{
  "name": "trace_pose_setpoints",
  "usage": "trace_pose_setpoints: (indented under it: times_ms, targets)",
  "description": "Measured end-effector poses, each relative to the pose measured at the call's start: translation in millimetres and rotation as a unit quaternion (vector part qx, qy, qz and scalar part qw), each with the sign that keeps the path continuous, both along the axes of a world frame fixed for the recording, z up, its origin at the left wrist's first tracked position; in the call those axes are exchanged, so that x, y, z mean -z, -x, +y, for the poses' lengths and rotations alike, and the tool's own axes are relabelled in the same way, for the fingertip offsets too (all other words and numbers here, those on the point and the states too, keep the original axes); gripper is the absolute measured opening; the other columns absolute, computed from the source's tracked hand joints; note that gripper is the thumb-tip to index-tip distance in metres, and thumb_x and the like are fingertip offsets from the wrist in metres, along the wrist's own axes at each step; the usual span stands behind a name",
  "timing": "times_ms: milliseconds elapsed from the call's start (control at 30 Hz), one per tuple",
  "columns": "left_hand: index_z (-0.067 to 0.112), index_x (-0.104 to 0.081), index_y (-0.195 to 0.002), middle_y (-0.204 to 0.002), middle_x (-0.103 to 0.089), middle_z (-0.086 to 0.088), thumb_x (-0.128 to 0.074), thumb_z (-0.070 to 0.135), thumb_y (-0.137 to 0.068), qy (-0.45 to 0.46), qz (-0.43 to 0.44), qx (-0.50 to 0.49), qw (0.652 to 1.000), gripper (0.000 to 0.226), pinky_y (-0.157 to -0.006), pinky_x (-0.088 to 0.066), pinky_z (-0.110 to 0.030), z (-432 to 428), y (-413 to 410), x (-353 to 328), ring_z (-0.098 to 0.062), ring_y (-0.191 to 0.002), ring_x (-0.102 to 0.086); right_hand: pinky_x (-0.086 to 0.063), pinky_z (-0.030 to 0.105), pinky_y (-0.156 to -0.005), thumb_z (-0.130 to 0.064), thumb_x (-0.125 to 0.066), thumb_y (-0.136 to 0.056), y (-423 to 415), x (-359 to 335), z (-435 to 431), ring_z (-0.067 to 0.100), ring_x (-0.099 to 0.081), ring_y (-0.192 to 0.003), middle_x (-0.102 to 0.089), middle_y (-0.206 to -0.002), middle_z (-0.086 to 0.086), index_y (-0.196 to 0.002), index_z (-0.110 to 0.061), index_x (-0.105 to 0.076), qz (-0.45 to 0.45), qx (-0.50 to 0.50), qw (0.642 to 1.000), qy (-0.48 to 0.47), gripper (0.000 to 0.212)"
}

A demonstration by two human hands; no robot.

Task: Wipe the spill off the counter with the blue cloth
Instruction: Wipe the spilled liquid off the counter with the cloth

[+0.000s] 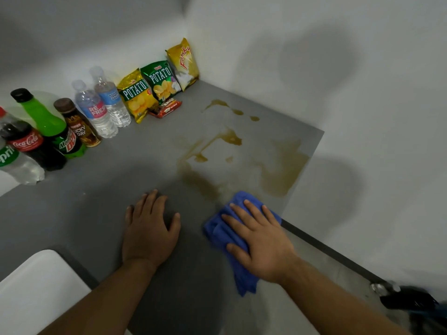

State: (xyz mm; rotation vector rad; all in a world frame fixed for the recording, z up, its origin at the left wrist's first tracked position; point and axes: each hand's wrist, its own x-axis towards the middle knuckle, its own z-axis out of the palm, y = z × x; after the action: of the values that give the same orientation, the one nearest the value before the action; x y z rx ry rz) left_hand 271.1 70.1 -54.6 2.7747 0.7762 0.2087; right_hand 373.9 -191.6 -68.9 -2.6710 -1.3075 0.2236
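Note:
A brownish spill spreads in smears and drops over the right half of the grey counter, from near the back corner down toward my hands. The bunched blue cloth lies at the spill's near edge, close to the counter's right edge. My right hand presses flat on top of the cloth with fingers spread. To the left of the cloth, my left hand rests palm down on bare counter and holds nothing.
Several drink bottles and water bottles line the back left wall. Snack bags and a small red pack stand near the corner. A white object sits at the front left. A dark object lies at the lower right.

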Motion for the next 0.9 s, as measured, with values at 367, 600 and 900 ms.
trace_pose_setpoints:
  times_ms: [367, 600, 900]
  targets:
    - [0.015, -0.053, -0.139, -0.156, -0.045, -0.008, -0.045, 0.053, -0.090, -0.014, 0.000, -0.002, 1.000, 0.063, -0.122, -0.025, -0.058, 3.0, -0.8, 3.8, -0.032, -0.146, -0.037, 0.003, 0.057, -0.127, -0.072, -0.017, -0.102, -13.4, 3.1, 18.9, 0.022, 0.012, -0.159, -0.003, -0.174, -0.011, -0.164, -0.040, -0.014, 0.005, -0.027, 1.000, 0.004, 0.069]
    - [0.021, -0.050, -0.142, -0.159, -0.042, -0.003, -0.049, 0.053, -0.092, -0.001, -0.005, -0.007, 1.000, 0.059, -0.126, -0.020, -0.053, 3.0, -0.8, 5.7, -0.027, -0.150, -0.032, 0.013, 0.058, -0.124, -0.072, -0.010, -0.100, -44.3, -2.4, 51.4, 0.030, 0.016, -0.158, 0.005, -0.174, -0.005, -0.164, -0.040, -0.006, 0.010, 0.061, 0.997, 0.036, 0.072]
    - [0.023, -0.049, -0.144, -0.160, -0.042, -0.001, -0.046, 0.056, -0.091, 0.001, -0.005, -0.007, 1.000, 0.062, -0.125, -0.023, -0.052, 5.2, -0.4, 4.8, -0.025, -0.150, -0.033, -0.004, 0.061, -0.126, -0.077, -0.022, -0.099, -52.9, 2.5, 25.9, 0.024, 0.007, -0.160, -0.006, -0.174, -0.011, -0.164, -0.043, -0.014, 0.002, -0.054, 0.999, -0.003, 0.074]
